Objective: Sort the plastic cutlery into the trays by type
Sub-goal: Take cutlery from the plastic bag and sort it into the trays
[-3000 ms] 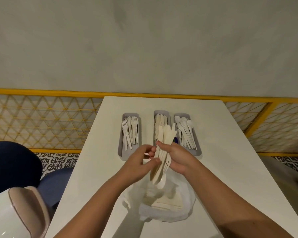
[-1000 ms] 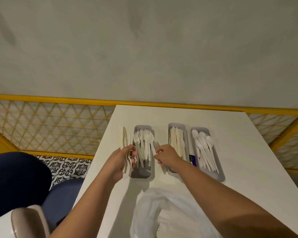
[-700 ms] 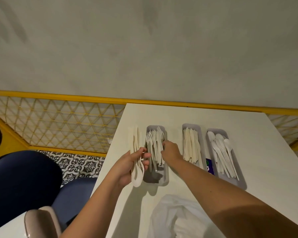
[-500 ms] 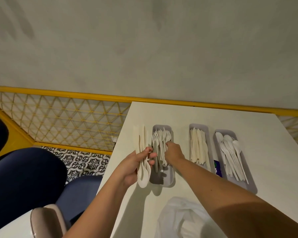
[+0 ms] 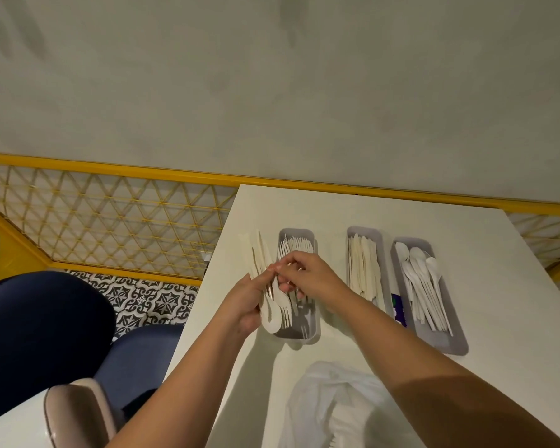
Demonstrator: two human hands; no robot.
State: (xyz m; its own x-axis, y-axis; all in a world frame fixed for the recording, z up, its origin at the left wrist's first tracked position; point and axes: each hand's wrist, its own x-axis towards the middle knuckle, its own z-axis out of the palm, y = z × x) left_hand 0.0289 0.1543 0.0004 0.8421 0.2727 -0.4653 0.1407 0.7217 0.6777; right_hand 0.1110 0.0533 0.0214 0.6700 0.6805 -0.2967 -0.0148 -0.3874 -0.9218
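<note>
I'm seeing the left hand [image 5: 244,302] gripping a bundle of cutlery [image 5: 260,258], fingers curled round it, beside the fork tray [image 5: 299,336]. The right hand [image 5: 311,279] is pinching at that bundle with bent fingertips. The knife tray [image 5: 364,229] and spoon tray [image 5: 446,344] are sitting further right.

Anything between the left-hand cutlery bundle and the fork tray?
Nothing visible. The left hand holds the bundle right beside the open fork tray; only the right hand is over the tray, pinching at the bundle.
</note>
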